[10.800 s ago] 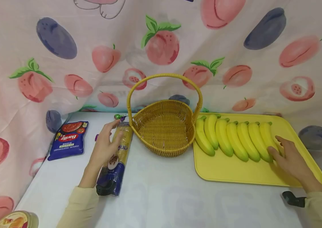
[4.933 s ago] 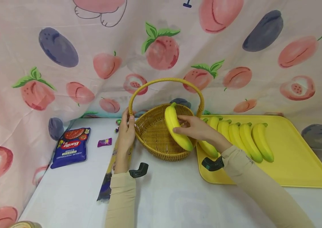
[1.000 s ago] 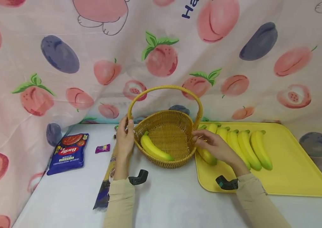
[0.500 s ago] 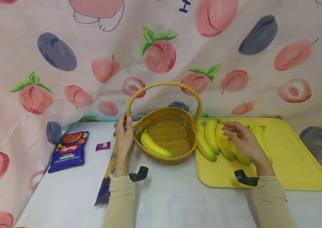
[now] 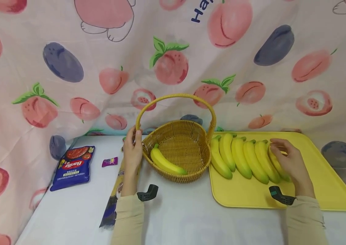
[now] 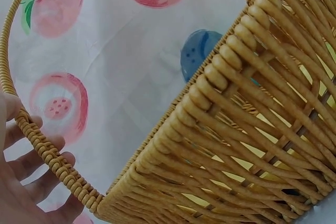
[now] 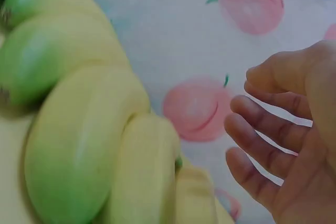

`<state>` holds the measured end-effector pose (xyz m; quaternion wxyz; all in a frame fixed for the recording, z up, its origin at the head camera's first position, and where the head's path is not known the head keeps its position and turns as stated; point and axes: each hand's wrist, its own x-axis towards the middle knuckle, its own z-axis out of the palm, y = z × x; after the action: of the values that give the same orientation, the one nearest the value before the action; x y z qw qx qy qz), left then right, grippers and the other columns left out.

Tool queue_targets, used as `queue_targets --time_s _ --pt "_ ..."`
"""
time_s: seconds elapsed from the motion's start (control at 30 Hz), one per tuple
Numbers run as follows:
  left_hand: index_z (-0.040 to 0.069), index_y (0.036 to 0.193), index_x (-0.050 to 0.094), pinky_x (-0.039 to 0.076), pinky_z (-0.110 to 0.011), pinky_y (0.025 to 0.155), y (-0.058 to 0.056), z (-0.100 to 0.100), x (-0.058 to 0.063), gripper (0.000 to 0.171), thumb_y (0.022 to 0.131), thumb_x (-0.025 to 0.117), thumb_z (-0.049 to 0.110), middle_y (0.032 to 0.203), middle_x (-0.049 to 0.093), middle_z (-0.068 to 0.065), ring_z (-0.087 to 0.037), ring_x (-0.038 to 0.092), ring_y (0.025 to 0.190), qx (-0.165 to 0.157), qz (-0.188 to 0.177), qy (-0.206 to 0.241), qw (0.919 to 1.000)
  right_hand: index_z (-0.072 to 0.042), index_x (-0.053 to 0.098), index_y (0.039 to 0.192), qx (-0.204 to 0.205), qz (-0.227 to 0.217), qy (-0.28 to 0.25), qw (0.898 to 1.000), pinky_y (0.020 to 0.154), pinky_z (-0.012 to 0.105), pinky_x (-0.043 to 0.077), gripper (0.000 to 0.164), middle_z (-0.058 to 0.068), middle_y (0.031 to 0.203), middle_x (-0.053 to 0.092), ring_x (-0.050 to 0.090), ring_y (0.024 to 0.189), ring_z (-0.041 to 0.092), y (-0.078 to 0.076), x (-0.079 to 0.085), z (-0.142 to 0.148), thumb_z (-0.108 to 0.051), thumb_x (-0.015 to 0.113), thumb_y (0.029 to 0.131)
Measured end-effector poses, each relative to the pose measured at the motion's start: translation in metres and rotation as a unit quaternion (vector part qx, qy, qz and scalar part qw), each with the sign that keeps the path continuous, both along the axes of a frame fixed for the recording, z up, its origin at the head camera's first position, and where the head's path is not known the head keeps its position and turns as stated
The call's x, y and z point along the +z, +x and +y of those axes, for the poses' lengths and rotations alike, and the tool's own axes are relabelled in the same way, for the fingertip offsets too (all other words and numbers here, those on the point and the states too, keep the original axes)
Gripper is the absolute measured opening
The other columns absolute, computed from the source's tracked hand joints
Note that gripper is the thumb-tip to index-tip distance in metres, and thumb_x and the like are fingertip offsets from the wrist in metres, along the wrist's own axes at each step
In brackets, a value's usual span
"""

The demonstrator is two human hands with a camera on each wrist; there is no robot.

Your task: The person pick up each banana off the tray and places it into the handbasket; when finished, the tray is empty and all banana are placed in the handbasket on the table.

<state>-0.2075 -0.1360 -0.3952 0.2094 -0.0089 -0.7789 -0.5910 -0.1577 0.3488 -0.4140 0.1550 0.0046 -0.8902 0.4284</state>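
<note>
A woven basket (image 5: 185,131) with a tall arched handle (image 5: 176,96) stands mid-table. My left hand (image 5: 132,149) holds the lower left end of that handle; in the left wrist view its fingers (image 6: 37,161) lie behind the wickerwork. Inside the basket, toward the front left, lies one yellow banana (image 5: 166,163) with a green tip. Several more bananas (image 5: 240,156) form a row on the yellow tray (image 5: 329,183). Over the row's right end is my right hand (image 5: 293,166), partly covering the last banana (image 5: 275,161). In the right wrist view its loosely bent fingers (image 7: 262,135) are apart from the bananas.
Left of the basket lies a long pasta packet (image 5: 116,195), partly under my left forearm. A small purple wrapped sweet (image 5: 110,161) and a blue Barilla pouch (image 5: 73,168) lie farther left. A fruit-print cloth (image 5: 148,61) hangs behind the table.
My left hand went from above the pasta packet to the basket handle. My right hand put a banana into the basket, released it, then moved right across the tray to the row's end.
</note>
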Motion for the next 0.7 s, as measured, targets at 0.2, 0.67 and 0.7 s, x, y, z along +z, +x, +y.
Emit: queue_targets --time_s 0.2,0.67,0.7 --pt "0.015 0.139 0.046 0.038 -0.046 0.109 0.002 -0.001 -0.001 0.046 0.100 0.041 0.039 0.126 0.059 -0.010 -0.024 0.046 0.131 0.000 -0.002 -0.002 1.0000 0.005 0.050 0.127 -0.035 -0.024 0.019 0.999 0.071 0.002 0.036 0.041 0.000 0.119 0.052 0.040 0.091 -0.016 0.000 -0.012 0.012 -0.024 0.052 0.097" --pt "0.016 0.139 0.046 0.037 -0.047 0.110 0.002 -0.001 0.001 0.045 0.100 0.041 0.038 0.126 0.059 -0.011 -0.025 0.044 0.132 -0.007 -0.008 0.000 0.9999 0.009 0.019 0.145 -0.055 -0.164 0.011 0.985 0.078 0.031 0.042 0.074 0.036 0.137 0.032 0.038 0.117 0.047 -0.001 -0.027 0.026 -0.040 0.046 0.096" --pt "0.015 0.139 0.045 0.036 -0.047 0.110 0.002 -0.001 0.001 0.045 0.100 0.041 0.037 0.127 0.059 -0.012 -0.026 0.043 0.133 -0.009 -0.009 0.001 0.9999 0.010 0.016 0.146 -0.052 -0.178 0.012 0.983 0.082 0.039 0.043 0.077 0.039 0.138 0.030 0.036 0.119 0.050 -0.001 -0.028 0.026 -0.042 0.045 0.096"
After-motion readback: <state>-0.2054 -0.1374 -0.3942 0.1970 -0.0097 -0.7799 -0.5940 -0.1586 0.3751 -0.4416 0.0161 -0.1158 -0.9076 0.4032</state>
